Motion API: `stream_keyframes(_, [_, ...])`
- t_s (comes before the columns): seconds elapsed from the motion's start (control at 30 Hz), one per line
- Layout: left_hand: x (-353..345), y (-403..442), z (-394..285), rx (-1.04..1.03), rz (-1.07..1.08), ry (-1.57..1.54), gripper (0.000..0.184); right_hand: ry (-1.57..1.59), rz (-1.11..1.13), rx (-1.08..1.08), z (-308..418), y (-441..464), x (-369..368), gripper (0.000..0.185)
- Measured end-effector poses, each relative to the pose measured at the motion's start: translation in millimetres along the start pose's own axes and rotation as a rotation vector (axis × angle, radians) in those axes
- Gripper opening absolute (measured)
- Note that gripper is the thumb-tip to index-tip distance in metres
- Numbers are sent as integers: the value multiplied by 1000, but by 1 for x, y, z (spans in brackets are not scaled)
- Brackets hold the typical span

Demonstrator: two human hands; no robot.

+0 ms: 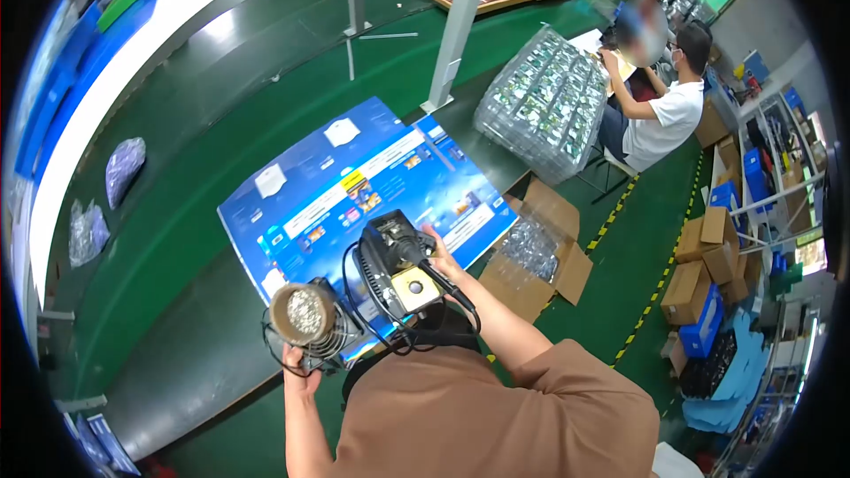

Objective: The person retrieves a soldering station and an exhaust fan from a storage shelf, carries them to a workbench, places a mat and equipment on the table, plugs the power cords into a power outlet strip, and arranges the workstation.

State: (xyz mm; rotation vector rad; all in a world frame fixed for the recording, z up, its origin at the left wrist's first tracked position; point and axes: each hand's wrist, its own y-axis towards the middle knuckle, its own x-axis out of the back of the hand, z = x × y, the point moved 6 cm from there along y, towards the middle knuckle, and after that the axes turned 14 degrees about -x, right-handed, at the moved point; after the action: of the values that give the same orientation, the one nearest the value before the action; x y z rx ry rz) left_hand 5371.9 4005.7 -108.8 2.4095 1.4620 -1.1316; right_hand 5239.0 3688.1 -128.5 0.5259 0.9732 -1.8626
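My right hand (440,257) is closed around the side of a black soldering station (379,270), which has a yellowish panel (414,289) with a dark round spot. A black soldering iron handle lies across the station, its cable looping down. In my left hand (301,373) is a soldering iron stand (332,336) with a wire coil and a round brown cup (303,312) full of silvery cleaning wool. Both things are held over a blue printed cardboard sheet (354,146) on the green bench. My fingers are partly hidden behind what they hold.
An open cardboard box (567,257) of clear plastic pieces stands on the right. Beyond it are stacked clear trays (544,102) of circuit boards, near a seated person (668,115). A grey post (460,31) rises behind the bench. Purple bags (125,171) lie left.
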Motion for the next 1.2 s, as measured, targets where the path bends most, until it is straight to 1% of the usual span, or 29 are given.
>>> stream_keyframes(0.03, [-7, 4, 9, 4, 8, -29, 66, -75, -17, 3, 12, 11, 14, 99])
stream_keyframes(0.1, [-23, 7, 22, 22, 9, -41, 67, -71, -32, -24, 49, 14, 17, 98])
stream_keyframes(0.17, [-41, 11, 36, 27, -34, -89, 68, -110, -66, -11, 76, 27, 41, 97])
stream_keyframes(0.2, [-48, 14, 42, 32, -40, -85, 68, -73, -69, -66, 85, 28, 53, 94])
stream_keyframes(0.27, [-58, 12, 53, 35, -83, -109, 69, -117, -127, -133, 112, 33, 74, 90])
stream_keyframes(0.3, [-64, 12, 57, 31, -109, -103, 68, -107, -124, -107, 123, 41, 89, 89])
stream_keyframes(0.33, [-72, 11, 58, 15, -134, -95, 68, -95, -119, -83, 132, 48, 101, 87])
stream_keyframes(0.43, [-96, 15, 60, 4, -85, -52, 71, -63, -133, -78, 157, 63, 130, 87])
stream_keyframes(0.53, [-120, 13, 54, -31, -125, 2, 72, -94, -160, -61, 173, 81, 155, 88])
stream_keyframes(0.57, [-126, 12, 53, -36, -155, 10, 74, -118, -191, -99, 177, 86, 161, 88])
stream_keyframes(0.7, [-135, 12, 54, -62, -173, 42, 74, -191, -188, -113, 195, 111, 170, 91])
stream_keyframes(0.77, [-138, 10, 58, -26, -153, 44, 74, -289, -183, -74, 204, 123, 172, 93])
stream_keyframes(0.87, [-150, 8, 59, -57, -220, 42, 74, -363, -148, -114, 221, 132, 159, 96])
stream_keyframes(0.9, [-152, 8, 60, -53, -234, 32, 74, -383, -138, -104, 222, 138, 163, 92])
stream_keyframes(1.03, [-153, 4, 66, -54, -255, 31, 73, -431, -160, -97, 240, 151, 164, 92])
stream_keyframes(1.13, [-155, 7, 68, -70, -256, 52, 72, -464, -201, -153, 248, 153, 167, 92])
stream_keyframes(1.2, [-157, 10, 71, -54, -232, 50, 72, -449, -207, -148, 250, 157, 172, 94])
